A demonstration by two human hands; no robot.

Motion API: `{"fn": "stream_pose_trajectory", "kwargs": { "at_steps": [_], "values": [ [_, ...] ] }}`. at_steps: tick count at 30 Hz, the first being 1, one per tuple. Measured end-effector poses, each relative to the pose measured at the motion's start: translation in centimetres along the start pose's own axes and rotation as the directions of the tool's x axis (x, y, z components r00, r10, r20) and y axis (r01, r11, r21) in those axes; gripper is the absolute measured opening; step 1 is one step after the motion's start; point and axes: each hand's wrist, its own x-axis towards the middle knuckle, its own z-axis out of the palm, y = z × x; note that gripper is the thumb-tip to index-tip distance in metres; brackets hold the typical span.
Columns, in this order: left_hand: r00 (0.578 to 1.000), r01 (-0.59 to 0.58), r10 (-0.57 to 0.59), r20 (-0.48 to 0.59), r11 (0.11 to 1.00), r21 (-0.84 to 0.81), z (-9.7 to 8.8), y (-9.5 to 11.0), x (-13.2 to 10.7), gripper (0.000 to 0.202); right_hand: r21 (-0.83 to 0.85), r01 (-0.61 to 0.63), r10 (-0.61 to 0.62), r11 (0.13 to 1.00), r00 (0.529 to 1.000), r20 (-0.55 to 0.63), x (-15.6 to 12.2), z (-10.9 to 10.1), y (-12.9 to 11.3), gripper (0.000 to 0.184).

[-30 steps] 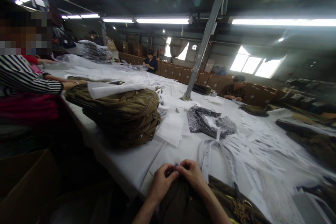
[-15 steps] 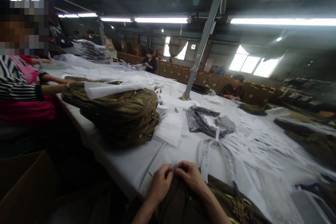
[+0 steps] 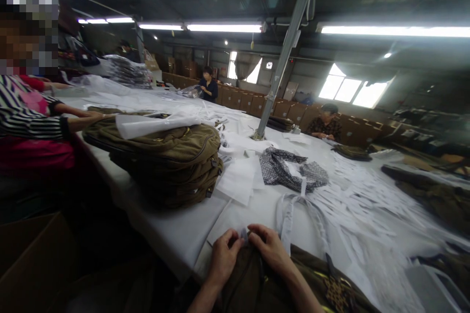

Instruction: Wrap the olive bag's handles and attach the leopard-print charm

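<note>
An olive-brown bag [image 3: 249, 274] lies at the table's near edge, under my two hands. At its top end, a small greyish see-through piece [image 3: 244, 236] sticks up between my fingertips. My left hand [image 3: 224, 257] is closed, its thumb and forefinger pinching this piece. My right hand [image 3: 270, 249] is closed in a similar pinch just to the right, its fingertips very near the piece. What lies between the right fingertips is hidden. White-wrapped straps [image 3: 288, 225] reach away from the bag, and a gold knotted ornament [image 3: 338, 292] rests on its right part.
A stack of olive bags [image 3: 165, 161] with white paper [image 3: 147, 126] on top stands to the left. A grey patterned bag [image 3: 282, 171] and many white strips [image 3: 352, 190] lie ahead. A metal post [image 3: 279, 68] rises from the table. A person in a striped sleeve [image 3: 33, 112] works at left.
My fingertips have parted slightly, and more of the small greyish piece shows between them. The bag stays in place. The camera view has shifted slightly.
</note>
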Motion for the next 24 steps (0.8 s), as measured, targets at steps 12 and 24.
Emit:
{"fn": "stream_pose_trajectory", "kwargs": {
  "at_steps": [12, 24],
  "values": [
    [0.993, 0.008, -0.008, 0.117, 1.0, 0.002, -0.5, 1.0, -0.1, 0.028, -0.138, 0.054, -0.055, 0.989, 0.998, -0.002, 0.3, 0.8, 0.1, 0.016],
    [0.994, -0.106, 0.1, 0.044, 0.978, 0.181, 0.1, 0.4, -0.6, 0.018, -0.146, 0.093, -0.089, 0.985, 0.996, 0.032, 0.1, 0.9, 0.0, 0.007]
  ]
}}
